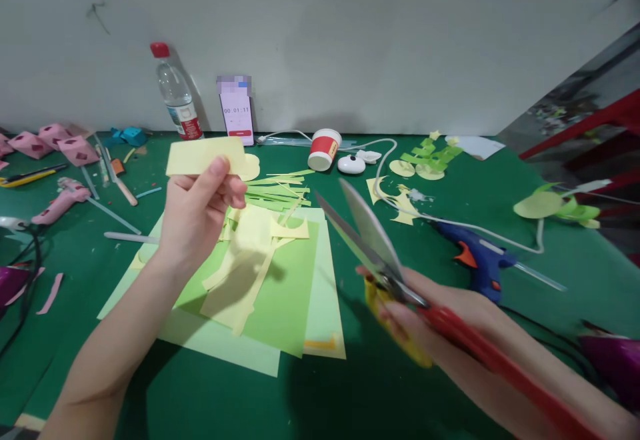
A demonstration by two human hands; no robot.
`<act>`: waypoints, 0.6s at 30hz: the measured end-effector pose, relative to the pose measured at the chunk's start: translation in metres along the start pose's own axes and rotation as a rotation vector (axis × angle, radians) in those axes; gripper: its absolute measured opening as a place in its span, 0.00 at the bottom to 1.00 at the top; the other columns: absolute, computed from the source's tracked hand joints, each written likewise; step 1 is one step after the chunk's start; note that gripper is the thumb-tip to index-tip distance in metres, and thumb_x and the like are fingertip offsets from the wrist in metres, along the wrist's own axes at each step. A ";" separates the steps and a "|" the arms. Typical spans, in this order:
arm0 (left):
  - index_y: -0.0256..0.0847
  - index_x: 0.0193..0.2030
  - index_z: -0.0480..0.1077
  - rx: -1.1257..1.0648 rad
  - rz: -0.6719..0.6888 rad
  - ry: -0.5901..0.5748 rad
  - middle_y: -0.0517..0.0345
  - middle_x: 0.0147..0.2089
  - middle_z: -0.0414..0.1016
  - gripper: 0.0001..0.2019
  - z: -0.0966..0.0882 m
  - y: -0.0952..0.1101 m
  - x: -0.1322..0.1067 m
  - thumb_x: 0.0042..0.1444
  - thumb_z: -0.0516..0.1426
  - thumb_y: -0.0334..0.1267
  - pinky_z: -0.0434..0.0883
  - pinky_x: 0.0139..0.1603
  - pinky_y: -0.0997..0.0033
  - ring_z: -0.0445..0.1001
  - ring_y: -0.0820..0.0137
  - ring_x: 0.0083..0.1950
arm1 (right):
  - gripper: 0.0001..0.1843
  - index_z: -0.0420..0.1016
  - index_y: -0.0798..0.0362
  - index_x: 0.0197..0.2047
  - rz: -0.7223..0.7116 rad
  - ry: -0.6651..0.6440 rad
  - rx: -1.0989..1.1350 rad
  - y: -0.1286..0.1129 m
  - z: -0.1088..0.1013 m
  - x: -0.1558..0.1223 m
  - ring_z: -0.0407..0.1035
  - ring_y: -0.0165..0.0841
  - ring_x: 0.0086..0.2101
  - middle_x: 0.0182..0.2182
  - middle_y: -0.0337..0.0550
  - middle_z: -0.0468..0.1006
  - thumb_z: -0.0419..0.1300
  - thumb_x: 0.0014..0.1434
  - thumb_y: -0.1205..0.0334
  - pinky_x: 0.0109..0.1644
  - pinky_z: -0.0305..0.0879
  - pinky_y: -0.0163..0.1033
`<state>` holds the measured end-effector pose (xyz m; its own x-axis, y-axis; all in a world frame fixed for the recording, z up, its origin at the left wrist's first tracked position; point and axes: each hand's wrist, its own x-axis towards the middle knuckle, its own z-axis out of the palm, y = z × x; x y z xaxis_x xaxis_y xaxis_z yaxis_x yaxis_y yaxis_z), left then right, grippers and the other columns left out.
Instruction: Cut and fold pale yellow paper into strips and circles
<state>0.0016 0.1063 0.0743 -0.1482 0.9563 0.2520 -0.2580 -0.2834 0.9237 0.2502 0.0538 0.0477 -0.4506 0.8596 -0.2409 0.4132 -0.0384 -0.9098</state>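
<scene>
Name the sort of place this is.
Probably a papercraft workspace: scissors in the right hand, pale yellow paper in the left hand, a blue glue gun on the table.

craft workshop: glue gun (484,265), scissors (453,327)

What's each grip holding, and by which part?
Left grip: pale yellow rectangular paper, by its lower-right part. Right grip: red-and-yellow-handled metal scissors, by the handles.

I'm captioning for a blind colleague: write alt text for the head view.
The left hand holds up a pale yellow paper piece; the right hand holds open scissors. On the green table lie paper sheets and a blue glue gun.
</scene>
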 end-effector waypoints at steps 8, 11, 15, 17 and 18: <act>0.37 0.22 0.72 -0.022 -0.302 -0.101 0.63 0.21 0.73 0.08 0.017 -0.021 -0.013 0.44 0.62 0.39 0.67 0.25 0.80 0.67 0.80 0.19 | 0.17 0.66 0.61 0.39 0.198 0.320 -1.141 0.038 0.002 0.064 0.71 0.45 0.24 0.21 0.51 0.73 0.49 0.58 0.54 0.22 0.54 0.38; 0.37 0.24 0.73 -0.028 -0.349 -0.136 0.62 0.22 0.74 0.07 0.020 -0.029 -0.017 0.45 0.62 0.40 0.66 0.26 0.79 0.67 0.80 0.20 | 0.14 0.68 0.64 0.37 0.211 0.325 -1.137 0.047 0.000 0.068 0.72 0.47 0.25 0.21 0.54 0.74 0.53 0.57 0.58 0.22 0.57 0.39; 0.37 0.22 0.73 -0.010 -0.362 -0.139 0.62 0.20 0.72 0.09 0.021 -0.034 -0.021 0.44 0.62 0.41 0.66 0.27 0.78 0.65 0.80 0.19 | 0.12 0.70 0.61 0.41 0.115 0.329 -1.116 0.027 -0.006 0.058 0.72 0.48 0.33 0.31 0.56 0.76 0.54 0.56 0.63 0.27 0.63 0.42; 0.37 0.22 0.72 0.002 -0.360 -0.135 0.62 0.20 0.71 0.10 0.022 -0.035 -0.022 0.44 0.62 0.41 0.66 0.28 0.77 0.64 0.81 0.18 | 0.12 0.69 0.54 0.43 -0.018 0.320 -1.019 0.008 -0.005 0.053 0.70 0.40 0.41 0.40 0.49 0.74 0.51 0.58 0.60 0.35 0.65 0.40; 0.36 0.21 0.72 0.009 -0.357 -0.137 0.63 0.20 0.70 0.10 0.023 -0.035 -0.023 0.44 0.62 0.41 0.65 0.28 0.77 0.63 0.81 0.19 | 0.11 0.69 0.50 0.43 -0.114 0.302 -0.918 -0.002 -0.004 0.051 0.69 0.34 0.42 0.42 0.43 0.74 0.50 0.59 0.59 0.40 0.65 0.37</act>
<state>0.0360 0.0959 0.0425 0.0787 0.9956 -0.0506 -0.2619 0.0697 0.9626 0.2293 0.0994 0.0386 -0.3567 0.9331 0.0456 0.8937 0.3551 -0.2744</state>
